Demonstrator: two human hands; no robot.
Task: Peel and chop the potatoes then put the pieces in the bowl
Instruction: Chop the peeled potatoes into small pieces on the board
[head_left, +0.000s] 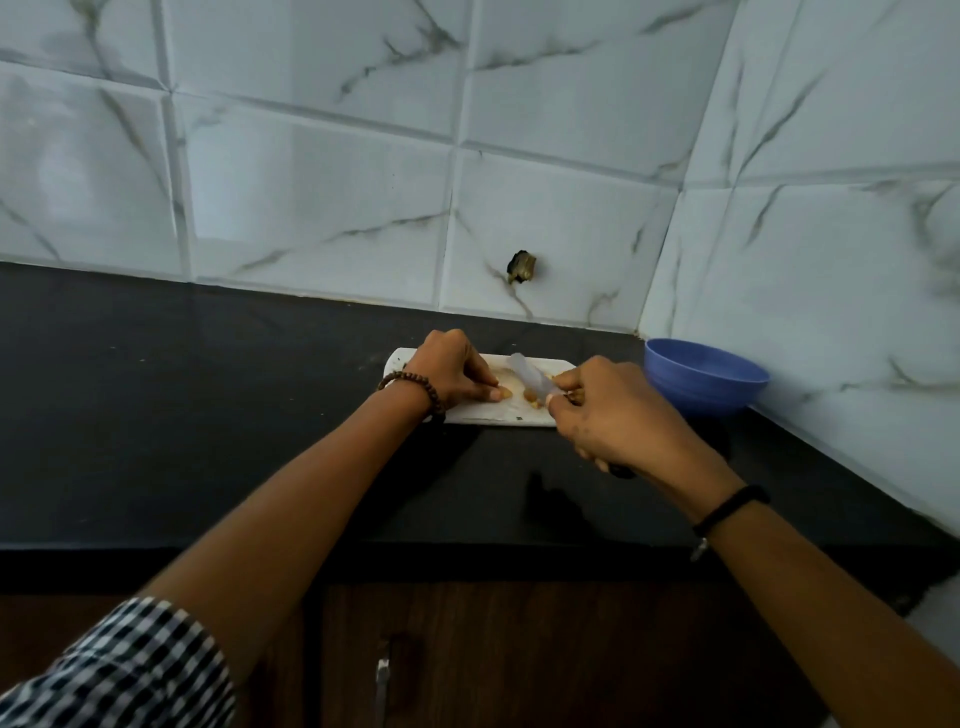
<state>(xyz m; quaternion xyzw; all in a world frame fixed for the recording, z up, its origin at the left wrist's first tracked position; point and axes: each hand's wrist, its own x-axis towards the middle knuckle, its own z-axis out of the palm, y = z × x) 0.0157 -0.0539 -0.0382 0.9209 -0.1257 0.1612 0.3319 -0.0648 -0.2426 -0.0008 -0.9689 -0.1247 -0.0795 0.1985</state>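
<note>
Two hands (452, 371) (613, 410) flank potato pieces (530, 396) on cutting board (498, 415).

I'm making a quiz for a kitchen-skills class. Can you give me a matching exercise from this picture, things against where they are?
Things:
1. bowl
2. knife
3. cutting board
4. beaded bracelet

Places:
A. on the left wrist
B. in the right hand
C. in the counter's right corner by the wall
D. flat on the counter under both hands

Pairs: 1-C, 2-B, 3-D, 4-A
</note>
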